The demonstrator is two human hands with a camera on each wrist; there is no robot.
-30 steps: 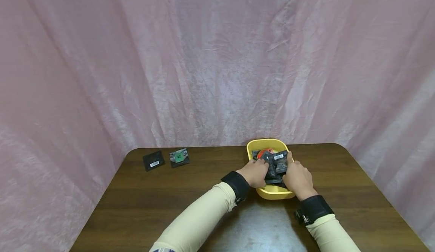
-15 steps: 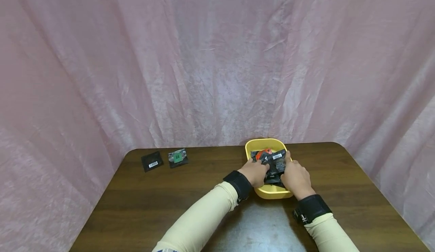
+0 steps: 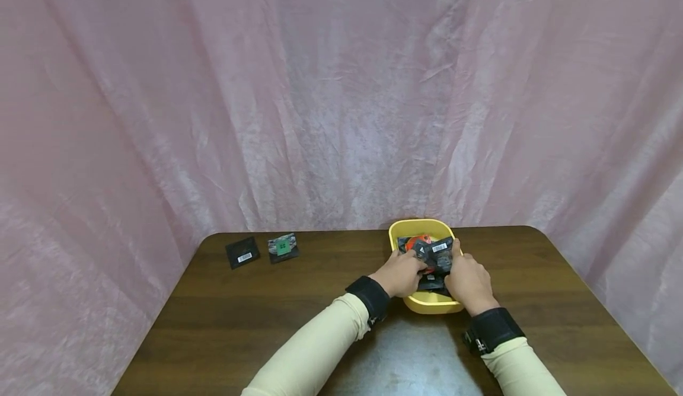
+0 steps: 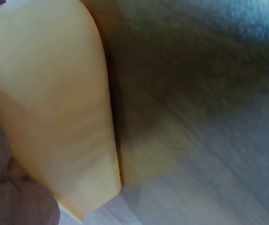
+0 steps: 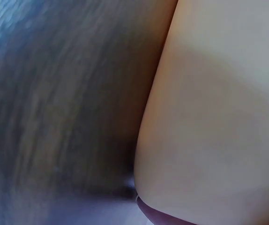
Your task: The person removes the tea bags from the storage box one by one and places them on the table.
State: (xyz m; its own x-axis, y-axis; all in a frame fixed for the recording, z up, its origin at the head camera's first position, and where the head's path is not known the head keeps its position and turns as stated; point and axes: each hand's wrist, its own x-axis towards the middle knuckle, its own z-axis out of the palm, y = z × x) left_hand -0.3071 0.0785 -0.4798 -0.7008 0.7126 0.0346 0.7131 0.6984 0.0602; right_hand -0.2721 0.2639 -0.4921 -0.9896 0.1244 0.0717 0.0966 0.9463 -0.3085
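A yellow plastic bin stands toward the back right of the table, holding several small black packets, one with a white barcode label, and an orange-red one. My left hand reaches over the bin's left rim, its fingertips among the packets; whether they pinch one is hidden. At the right side, my right hand grips the bin's rim, one finger lying forward along it. In the left wrist view the bin's outer wall fills the left part, beside part of the left hand.
Two flat packets lie at the back left of the brown wooden table: a black packet with a barcode and a grey patterned packet with a green square. A pink curtain hangs behind the table.
My left fingers have shifted among the packets, and the dark packet near their tips has moved. An orange patch now shows beside them. My right hand stays at the rim.
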